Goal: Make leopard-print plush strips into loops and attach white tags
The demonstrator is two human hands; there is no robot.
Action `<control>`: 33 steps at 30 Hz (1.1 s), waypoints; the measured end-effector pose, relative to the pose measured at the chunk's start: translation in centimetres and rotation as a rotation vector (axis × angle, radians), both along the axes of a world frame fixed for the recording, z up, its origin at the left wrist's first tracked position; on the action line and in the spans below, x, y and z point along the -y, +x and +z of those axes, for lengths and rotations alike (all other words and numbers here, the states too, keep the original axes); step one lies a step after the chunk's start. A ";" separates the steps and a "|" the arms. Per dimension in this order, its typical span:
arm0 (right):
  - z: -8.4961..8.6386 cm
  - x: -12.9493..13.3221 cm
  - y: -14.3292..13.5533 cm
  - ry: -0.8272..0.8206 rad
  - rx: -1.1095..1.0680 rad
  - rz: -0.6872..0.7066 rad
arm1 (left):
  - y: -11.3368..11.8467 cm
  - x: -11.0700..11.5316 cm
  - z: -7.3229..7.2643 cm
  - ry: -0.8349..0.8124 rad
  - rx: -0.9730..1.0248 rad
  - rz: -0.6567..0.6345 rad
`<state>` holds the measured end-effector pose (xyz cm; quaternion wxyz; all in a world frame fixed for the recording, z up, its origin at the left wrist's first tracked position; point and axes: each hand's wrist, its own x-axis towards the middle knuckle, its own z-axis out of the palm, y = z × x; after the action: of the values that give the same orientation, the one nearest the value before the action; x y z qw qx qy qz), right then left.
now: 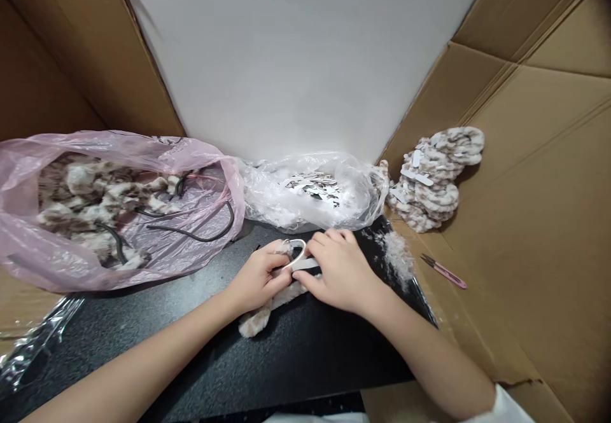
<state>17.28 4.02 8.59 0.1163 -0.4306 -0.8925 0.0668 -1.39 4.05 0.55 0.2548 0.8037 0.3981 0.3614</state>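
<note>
Both my hands meet over the front middle of the black tabletop. My left hand is closed, with thumb and fingers pinching a furry white-and-brown fabric piece that hangs out below it. A narrow white strip curves up in a loop between the hands. My right hand pinches the flat end of that strip between thumb and fingers, its other fingers bent over. How the strip joins the furry piece is hidden by the fingers.
A pink plastic bag with furry pieces and dark cords lies left. Behind my hands sits a clear bag of small white-and-brown pieces. Right are stacked furry bands, loose fluff and pink thread snips. Cardboard walls flank the black tabletop.
</note>
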 end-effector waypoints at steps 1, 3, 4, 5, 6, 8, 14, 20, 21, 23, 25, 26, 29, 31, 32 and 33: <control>-0.1 -0.9 -0.6 -0.063 0.049 0.054 | 0.0 0.0 0.1 0.004 0.003 -0.001; -0.1 -2.6 -1.1 -0.185 0.088 0.153 | -0.1 0.1 0.2 0.005 0.007 -0.008; -0.1 -3.3 -1.1 -0.238 0.090 0.192 | -0.1 0.1 0.3 -0.002 0.010 -0.010; 0.0 -3.8 -1.0 -0.280 0.085 0.220 | -0.1 0.2 0.4 -0.017 0.017 -0.011; 0.2 -4.0 -0.8 -0.310 0.080 0.241 | -0.2 0.2 0.5 -0.041 0.027 -0.012; 0.6 -4.0 -0.4 -0.331 0.074 0.273 | -0.3 0.1 0.6 -0.109 0.061 -0.011; 0.8 -3.3 0.5 -0.327 0.031 0.320 | -0.8 -0.3 1.4 -0.361 0.110 -0.117; 0.2 -2.9 0.0 -0.219 0.054 0.308 | -0.9 -0.6 1.9 -0.424 0.083 -0.196; 0.1 -2.6 -0.1 -0.160 0.065 0.303 | -1.0 -0.7 1.8 -0.422 0.089 -0.168; 0.0 -2.0 -0.2 -0.015 0.092 0.303 | -1.0 -0.8 1.6 -0.418 0.091 -0.124; -0.3 -1.4 -0.3 0.112 0.134 0.322 | -0.8 -0.8 1.4 -0.411 0.077 -0.101; -0.4 -1.1 -0.2 0.157 0.158 0.332 | -0.7 -0.7 1.4 -0.410 0.068 -0.087; -0.7 0.0 -0.2 0.231 0.216 0.337 | -0.1 -0.4 1.5 -0.427 0.036 -0.060; -0.6 0.8 0.0 0.251 0.237 0.326 | -0.2 -0.4 1.8 -0.434 0.026 -0.070; -0.5 1.3 0.1 0.256 0.242 0.327 | -0.5 -0.5 2.0 -0.415 0.039 -0.057; -0.4 1.9 0.3 0.259 0.240 0.332 | -0.9 -0.6 2.1 -0.391 0.061 -0.031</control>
<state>17.59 2.13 8.21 0.0511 -0.2642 -0.9597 -0.0814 -2.26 4.65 2.66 0.4233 0.7338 0.4403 0.2973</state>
